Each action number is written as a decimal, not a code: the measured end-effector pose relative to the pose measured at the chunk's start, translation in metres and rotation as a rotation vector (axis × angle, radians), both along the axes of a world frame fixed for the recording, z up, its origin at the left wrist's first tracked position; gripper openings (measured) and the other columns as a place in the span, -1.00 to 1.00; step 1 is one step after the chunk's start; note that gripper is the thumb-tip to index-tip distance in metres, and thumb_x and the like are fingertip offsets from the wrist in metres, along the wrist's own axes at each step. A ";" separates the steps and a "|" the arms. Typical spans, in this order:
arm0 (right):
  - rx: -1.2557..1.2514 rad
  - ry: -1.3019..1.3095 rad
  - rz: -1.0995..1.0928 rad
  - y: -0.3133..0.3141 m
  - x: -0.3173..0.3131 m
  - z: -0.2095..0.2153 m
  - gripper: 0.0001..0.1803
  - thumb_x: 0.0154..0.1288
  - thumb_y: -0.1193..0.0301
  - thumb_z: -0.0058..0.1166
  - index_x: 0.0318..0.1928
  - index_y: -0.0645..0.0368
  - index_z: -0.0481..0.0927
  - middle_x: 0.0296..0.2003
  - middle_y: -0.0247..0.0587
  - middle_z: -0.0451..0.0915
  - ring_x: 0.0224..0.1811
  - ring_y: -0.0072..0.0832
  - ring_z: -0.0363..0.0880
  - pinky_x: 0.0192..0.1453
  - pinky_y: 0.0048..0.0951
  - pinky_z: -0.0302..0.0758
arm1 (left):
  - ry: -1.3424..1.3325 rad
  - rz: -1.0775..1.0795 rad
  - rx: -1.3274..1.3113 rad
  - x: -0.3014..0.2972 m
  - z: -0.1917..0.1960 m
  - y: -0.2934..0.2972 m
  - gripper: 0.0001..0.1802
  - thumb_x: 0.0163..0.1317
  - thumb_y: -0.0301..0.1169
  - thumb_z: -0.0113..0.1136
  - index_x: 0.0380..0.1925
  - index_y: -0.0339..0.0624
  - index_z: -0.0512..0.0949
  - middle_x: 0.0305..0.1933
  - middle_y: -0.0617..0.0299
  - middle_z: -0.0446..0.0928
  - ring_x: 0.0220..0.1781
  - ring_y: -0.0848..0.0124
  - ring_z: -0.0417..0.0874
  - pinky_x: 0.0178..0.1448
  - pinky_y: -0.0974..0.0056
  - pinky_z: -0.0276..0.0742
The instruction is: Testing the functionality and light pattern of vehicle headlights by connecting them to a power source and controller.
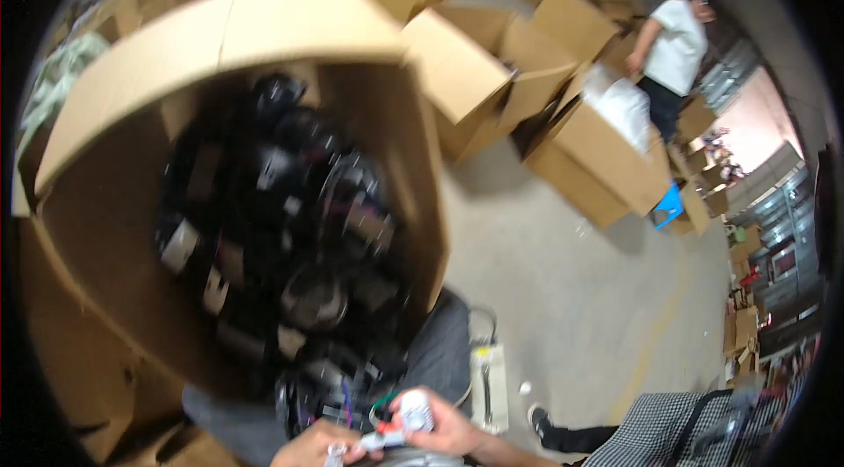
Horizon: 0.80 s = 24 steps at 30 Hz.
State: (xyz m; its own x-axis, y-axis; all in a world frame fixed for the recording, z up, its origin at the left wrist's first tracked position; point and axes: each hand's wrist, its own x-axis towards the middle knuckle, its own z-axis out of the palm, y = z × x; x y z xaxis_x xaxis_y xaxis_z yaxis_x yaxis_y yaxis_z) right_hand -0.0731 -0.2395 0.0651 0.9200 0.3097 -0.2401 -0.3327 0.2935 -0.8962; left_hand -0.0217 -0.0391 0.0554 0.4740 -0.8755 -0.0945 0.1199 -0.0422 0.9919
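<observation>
At the bottom edge both hands meet over my lap. My right hand is closed around a small white rounded device with red and green bits on its side. My left hand pinches the thin white end that sticks out of the device toward it. The picture is blurred, so finer detail is lost. Just above the hands stands a big open cardboard box, tipped toward me and filled with several black gadgets that carry pale tags.
My grey trouser leg lies by the box. A pale flat pack lies on the concrete floor. Stacked cardboard boxes fill the back. A person in a white shirt stands far right; checked cloth and a shoe lie lower right.
</observation>
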 end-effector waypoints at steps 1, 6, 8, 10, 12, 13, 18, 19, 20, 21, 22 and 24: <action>-0.043 0.045 0.016 0.001 0.000 -0.002 -0.61 -0.03 0.55 -0.07 -0.12 0.23 0.20 -0.34 -0.31 0.35 -0.22 -0.63 0.29 -0.14 -0.58 0.25 | 0.063 0.025 0.070 -0.001 0.004 -0.003 -0.74 0.03 -0.35 -0.09 -0.55 -0.35 0.49 -0.60 0.25 0.43 -0.57 0.50 0.33 -0.47 0.45 0.25; -0.024 -0.068 -0.045 -0.002 -0.011 -0.022 -0.61 -0.01 0.37 -0.04 -0.15 0.19 0.22 -0.40 -0.36 0.31 -0.36 -0.64 0.28 -0.27 -0.61 0.29 | 0.235 -0.038 0.128 -0.001 -0.006 -0.006 -0.78 -0.08 -0.38 0.01 -0.60 -0.35 0.51 -0.63 0.25 0.45 -0.61 0.53 0.34 -0.50 0.43 0.26; -0.118 -0.109 0.055 -0.004 -0.012 -0.021 -0.58 -0.01 0.36 -0.04 -0.12 0.20 0.19 -0.37 -0.36 0.30 -0.33 -0.66 0.24 -0.22 -0.61 0.26 | 0.280 -0.083 0.172 0.001 -0.002 -0.006 -0.80 -0.10 -0.40 0.00 -0.60 -0.35 0.51 -0.67 0.23 0.43 -0.62 0.54 0.32 -0.53 0.43 0.25; -0.147 -0.046 0.106 -0.002 -0.011 -0.015 -0.59 -0.02 0.44 -0.09 -0.11 0.22 0.18 -0.36 -0.32 0.32 -0.31 -0.63 0.28 -0.22 -0.59 0.26 | 0.258 -0.115 0.106 0.001 -0.005 -0.004 -0.78 -0.05 -0.39 -0.03 -0.61 -0.35 0.51 -0.66 0.22 0.44 -0.62 0.52 0.34 -0.53 0.43 0.25; -0.249 -0.023 0.204 -0.002 -0.003 -0.002 -0.58 -0.04 0.51 -0.16 -0.09 0.26 0.14 -0.35 -0.21 0.35 -0.30 -0.56 0.32 -0.24 -0.55 0.28 | 0.129 -0.210 0.060 0.007 -0.009 0.000 -0.72 0.04 -0.35 -0.10 -0.55 -0.35 0.51 -0.59 0.18 0.47 -0.60 0.43 0.40 -0.51 0.38 0.30; -0.240 0.012 0.218 -0.005 0.000 0.004 -0.61 -0.03 0.53 -0.08 -0.12 0.22 0.19 -0.35 -0.29 0.34 -0.29 -0.63 0.30 -0.24 -0.59 0.27 | 0.027 -0.275 0.033 0.010 -0.018 0.000 -0.75 0.08 -0.36 -0.09 -0.55 -0.31 0.50 -0.50 0.12 0.51 -0.50 0.28 0.51 -0.37 0.34 0.39; -0.297 0.075 0.264 -0.007 0.004 0.007 -0.55 -0.09 0.54 -0.09 -0.10 0.20 0.16 -0.38 -0.25 0.35 -0.33 -0.58 0.33 -0.30 -0.56 0.31 | -0.043 -0.253 -0.069 0.015 -0.022 -0.008 -0.79 0.08 -0.32 -0.08 -0.53 -0.17 0.50 -0.66 0.16 0.40 -0.64 0.27 0.41 -0.56 0.32 0.29; -0.327 0.008 0.201 -0.007 -0.004 0.005 -0.56 -0.08 0.53 -0.12 -0.10 0.20 0.14 -0.40 -0.22 0.36 -0.37 -0.56 0.34 -0.36 -0.55 0.32 | -0.055 -0.247 -0.112 0.015 -0.016 -0.014 -0.79 0.08 -0.32 -0.09 -0.54 -0.16 0.50 -0.68 0.16 0.38 -0.64 0.26 0.40 -0.57 0.32 0.28; -0.302 0.070 0.187 -0.009 -0.007 0.010 -0.56 -0.08 0.56 -0.11 -0.10 0.19 0.15 -0.40 -0.24 0.34 -0.37 -0.57 0.33 -0.35 -0.57 0.31 | -0.049 -0.228 -0.112 0.014 -0.013 -0.017 -0.78 0.09 -0.31 -0.09 -0.54 -0.16 0.50 -0.68 0.16 0.38 -0.64 0.26 0.41 -0.57 0.31 0.28; -0.284 0.112 0.159 -0.002 -0.015 0.004 -0.57 -0.08 0.59 -0.11 -0.11 0.18 0.16 -0.39 -0.27 0.32 -0.37 -0.58 0.32 -0.35 -0.59 0.31 | -0.067 -0.221 -0.113 0.007 -0.023 -0.010 -0.78 0.09 -0.31 -0.09 -0.54 -0.17 0.50 -0.68 0.16 0.39 -0.64 0.26 0.41 -0.57 0.31 0.28; -0.300 0.061 0.137 0.008 -0.025 -0.003 -0.57 -0.09 0.62 -0.12 -0.12 0.17 0.16 -0.38 -0.28 0.31 -0.36 -0.59 0.31 -0.34 -0.60 0.30 | -0.024 -0.200 -0.088 -0.006 -0.031 -0.001 -0.78 0.08 -0.31 -0.09 -0.54 -0.17 0.50 -0.67 0.16 0.39 -0.63 0.26 0.41 -0.57 0.31 0.28; -0.320 -0.026 0.051 0.028 -0.031 -0.005 -0.58 -0.19 0.74 -0.18 -0.21 0.21 0.20 -0.44 -0.31 0.32 -0.41 -0.65 0.29 -0.34 -0.64 0.29 | -0.056 -0.176 -0.100 -0.017 -0.038 0.013 -0.79 0.07 -0.33 -0.08 -0.53 -0.18 0.50 -0.66 0.16 0.41 -0.61 0.26 0.44 -0.56 0.31 0.30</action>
State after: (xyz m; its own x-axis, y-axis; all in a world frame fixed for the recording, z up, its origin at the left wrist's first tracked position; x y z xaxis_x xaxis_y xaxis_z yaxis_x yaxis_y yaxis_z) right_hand -0.1038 -0.2112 0.0600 0.9125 0.2682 -0.3090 -0.3152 -0.0209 -0.9488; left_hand -0.0388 -0.0264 0.0178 0.3154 -0.9488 0.0193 0.0634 0.0413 0.9971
